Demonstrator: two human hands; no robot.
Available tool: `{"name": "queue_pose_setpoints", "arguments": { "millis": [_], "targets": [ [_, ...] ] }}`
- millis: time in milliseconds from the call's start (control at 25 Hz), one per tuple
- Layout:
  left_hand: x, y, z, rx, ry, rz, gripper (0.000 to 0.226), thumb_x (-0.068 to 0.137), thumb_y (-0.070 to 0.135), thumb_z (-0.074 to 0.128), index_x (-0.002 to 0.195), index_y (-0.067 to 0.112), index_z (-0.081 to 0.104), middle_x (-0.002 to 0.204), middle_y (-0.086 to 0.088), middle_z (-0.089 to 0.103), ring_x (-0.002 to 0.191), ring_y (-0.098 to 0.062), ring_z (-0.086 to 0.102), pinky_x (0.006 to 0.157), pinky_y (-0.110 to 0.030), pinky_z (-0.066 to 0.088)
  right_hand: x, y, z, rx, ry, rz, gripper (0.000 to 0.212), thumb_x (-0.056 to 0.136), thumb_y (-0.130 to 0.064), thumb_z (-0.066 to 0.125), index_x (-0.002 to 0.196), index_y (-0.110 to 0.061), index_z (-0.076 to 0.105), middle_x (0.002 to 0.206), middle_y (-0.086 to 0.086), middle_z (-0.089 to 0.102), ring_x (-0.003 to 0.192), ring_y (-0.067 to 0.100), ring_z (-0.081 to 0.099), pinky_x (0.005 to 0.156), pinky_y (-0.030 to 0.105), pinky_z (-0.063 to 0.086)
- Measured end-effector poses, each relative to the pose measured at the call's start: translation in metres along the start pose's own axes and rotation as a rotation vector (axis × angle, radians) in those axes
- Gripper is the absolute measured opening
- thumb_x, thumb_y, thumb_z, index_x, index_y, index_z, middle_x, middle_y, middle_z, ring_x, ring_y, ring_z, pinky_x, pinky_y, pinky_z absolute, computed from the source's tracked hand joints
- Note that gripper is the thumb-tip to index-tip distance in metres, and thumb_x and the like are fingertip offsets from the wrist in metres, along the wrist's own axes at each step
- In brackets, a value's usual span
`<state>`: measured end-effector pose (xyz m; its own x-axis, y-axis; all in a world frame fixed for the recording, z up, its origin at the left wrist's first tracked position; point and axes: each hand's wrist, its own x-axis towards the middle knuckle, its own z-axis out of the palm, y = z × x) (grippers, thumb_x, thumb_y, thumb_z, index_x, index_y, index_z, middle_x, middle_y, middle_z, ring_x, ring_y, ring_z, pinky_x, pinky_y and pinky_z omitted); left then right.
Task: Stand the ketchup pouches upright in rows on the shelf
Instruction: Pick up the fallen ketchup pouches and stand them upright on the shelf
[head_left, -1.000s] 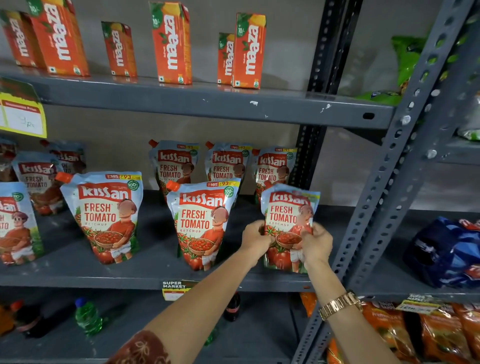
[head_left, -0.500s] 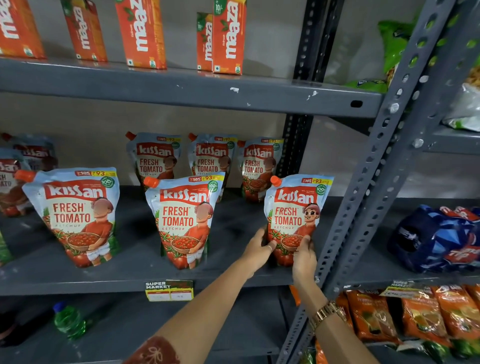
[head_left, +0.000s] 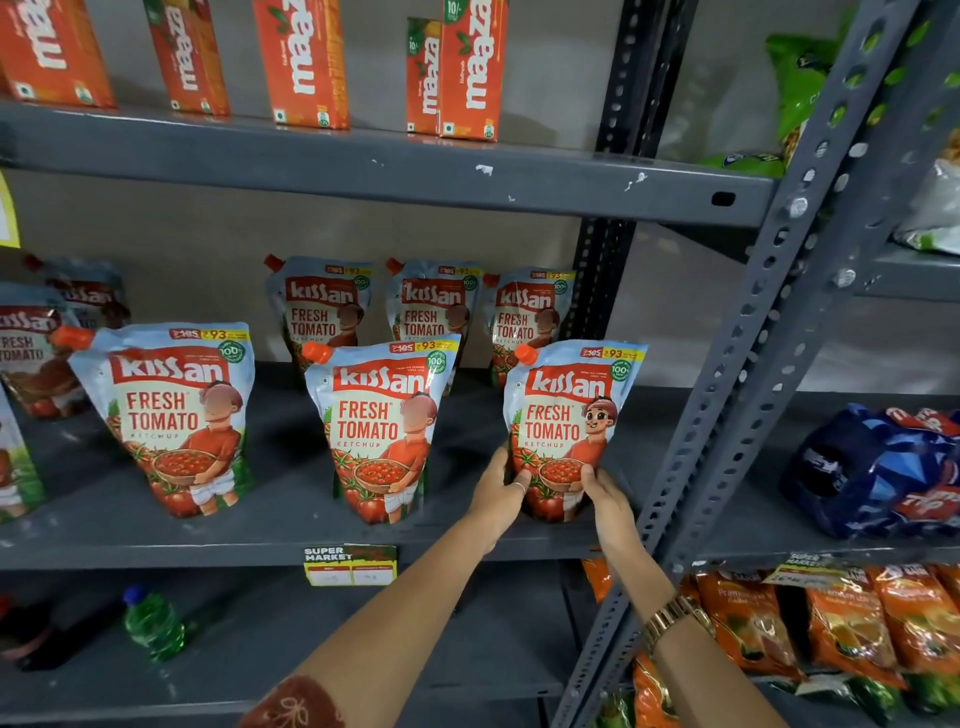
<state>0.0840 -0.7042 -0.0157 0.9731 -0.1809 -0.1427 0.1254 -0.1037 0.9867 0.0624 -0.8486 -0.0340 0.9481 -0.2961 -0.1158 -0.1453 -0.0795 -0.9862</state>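
Observation:
Blue-and-red Kissan ketchup pouches stand upright on the grey middle shelf (head_left: 260, 545). The front row holds a left pouch (head_left: 171, 415), a middle pouch (head_left: 382, 426) and a right pouch (head_left: 569, 421). My left hand (head_left: 498, 493) grips the right pouch's lower left side and my right hand (head_left: 608, 499) grips its lower right side; its base rests on the shelf. Three more pouches (head_left: 431, 306) stand in a back row against the wall. Further pouches (head_left: 36, 343) show at the far left.
Orange Maaza juice cartons (head_left: 470, 67) line the upper shelf. A slotted grey upright (head_left: 753, 374) runs close to my right hand. A blue packet (head_left: 878, 467) lies on the neighbouring shelf, orange snack bags (head_left: 841, 629) below. A green bottle (head_left: 153, 623) lies on the lower shelf.
The right pouch went from tilted and held off the shelf to upright with its base down at the front right. Both hands slid down to its lower edges.

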Motion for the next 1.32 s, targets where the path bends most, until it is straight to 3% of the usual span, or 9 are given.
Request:
{"name": "queue_pose_setpoints", "arguments": {
  "millis": [280,480,560,680,800,920,1080,1200,1320],
  "targets": [
    [-0.009,-0.001,-0.005,0.034,0.117,-0.025,0.044,0.094,0.016,0.044,0.137,0.021,0.037,0.136,-0.005,0.050,0.124,-0.019,0.046,0.101,-0.032,0.038,-0.008,-0.002,0.002,0.028,-0.028,-0.054,0.041,0.091,-0.040,0.046,0.123,-0.015,0.056,0.119,0.004,0.061,0.111,0.016,0.053,0.097,0.029,0.039],
    [-0.022,-0.002,-0.039,0.105,0.395,0.146,0.022,0.089,0.011,0.050,0.109,0.009,0.060,0.102,-0.011,0.067,0.096,-0.021,0.061,0.078,-0.024,0.045,-0.036,0.010,0.034,-0.037,0.537,-0.373,0.017,0.089,-0.017,0.056,0.100,-0.004,0.059,0.094,0.006,0.062,0.089,0.025,0.061,0.078,0.033,0.047],
    [-0.030,-0.003,-0.055,0.165,0.484,0.210,0.014,0.089,0.016,0.052,0.089,0.009,0.064,0.088,-0.012,0.071,0.084,-0.023,0.064,0.073,-0.030,0.049,-0.044,0.007,0.053,-0.067,0.474,-0.459,0.012,0.088,-0.014,0.058,0.097,-0.007,0.057,0.089,0.004,0.060,0.078,0.017,0.058,0.072,0.029,0.050],
    [-0.042,-0.006,-0.076,0.303,0.641,0.254,0.031,0.088,0.031,0.052,0.066,0.010,0.057,0.068,-0.010,0.068,0.068,-0.025,0.063,0.059,-0.033,0.048,-0.048,0.000,0.082,-0.097,0.323,-0.531,0.009,0.087,-0.012,0.059,0.095,-0.012,0.059,0.083,-0.003,0.060,0.074,0.009,0.057,0.067,0.007,0.044],
    [-0.049,-0.009,-0.098,0.322,0.774,0.248,0.031,0.083,0.038,0.060,0.062,0.017,0.051,0.057,0.006,0.056,0.061,-0.019,0.055,0.049,-0.024,0.035,-0.049,-0.004,0.109,-0.131,0.167,-0.505,0.015,0.086,-0.009,0.058,0.100,-0.014,0.061,0.083,-0.010,0.062,0.078,0.007,0.059,0.073,0.011,0.047],
    [-0.054,-0.012,-0.118,0.271,0.814,0.245,0.034,0.071,0.039,0.072,0.079,0.017,0.048,0.069,0.007,0.052,0.069,-0.019,0.054,0.051,-0.022,0.037,-0.046,-0.004,0.131,-0.155,-0.011,-0.332,0.031,0.088,-0.012,0.058,0.118,-0.010,0.056,0.107,0.004,0.064,0.097,0.016,0.058,0.088,0.030,0.047],
    [-0.050,-0.018,-0.144,0.136,0.751,0.153,0.081,0.063,0.037,0.080,0.127,0.009,0.039,0.127,-0.009,0.049,0.119,-0.027,0.048,0.092,-0.035,0.043,-0.044,-0.008,0.153,-0.181,-0.191,-0.213,0.046,0.090,-0.015,0.055,0.134,-0.012,0.043,0.129,0.008,0.055,0.117,0.019,0.051,0.097,0.029,0.040],
    [-0.046,-0.027,-0.150,0.132,0.529,0.109,0.062,0.074,0.039,0.070,0.127,0.015,0.045,0.120,-0.005,0.058,0.120,-0.026,0.051,0.090,-0.029,0.039,-0.044,-0.008,0.161,-0.211,-0.236,-0.261,0.040,0.090,-0.016,0.054,0.130,-0.016,0.048,0.130,0.005,0.057,0.121,0.020,0.050,0.099,0.028,0.038],
    [-0.043,-0.028,-0.146,0.189,0.502,0.043,0.057,0.079,0.045,0.062,0.126,0.017,0.045,0.122,-0.011,0.057,0.116,-0.026,0.051,0.096,-0.035,0.040,-0.042,-0.006,0.161,-0.188,-0.194,-0.287,0.036,0.091,-0.016,0.054,0.126,-0.016,0.052,0.125,0.004,0.060,0.118,0.020,0.053,0.101,0.032,0.041]
  ]
}}
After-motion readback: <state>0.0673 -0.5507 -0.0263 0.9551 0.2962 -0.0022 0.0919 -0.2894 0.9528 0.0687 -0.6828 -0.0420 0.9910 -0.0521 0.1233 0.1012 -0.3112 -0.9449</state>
